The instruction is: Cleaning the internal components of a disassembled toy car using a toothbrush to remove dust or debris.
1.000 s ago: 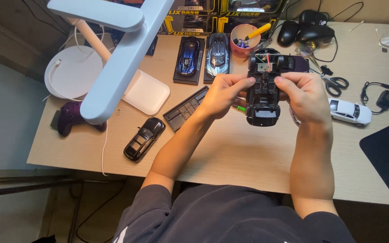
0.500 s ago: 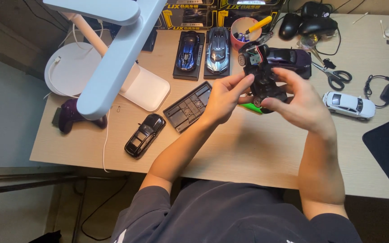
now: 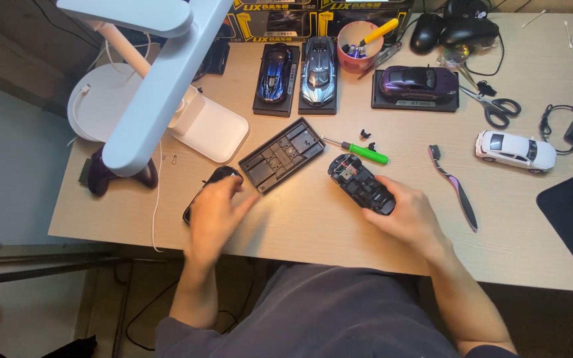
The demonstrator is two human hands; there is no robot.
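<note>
Head view, only view I have; my right hand holds the dark model car chassis by its rear end, underside and inner parts up, resting on the surface; my left hand is spread flat, fingers loose, over a small black model car near the front edge, touching or just above it, cannot tell which; nothing gripped there. Just beyond lies the dark grey base plate, and beside the chassis a green-handled screwdriver. To do this well I judge: keep the chassis level so loose bits stay in, pin it with the right hand, take the black car by its sides. Packaging: black boxes with yellow lettering stand along the far edge; three display cars on black plinths before them, blue, silver-blue, purple; the purple one's plinth carries a small pale label strip; pink cup of tools between.
</note>
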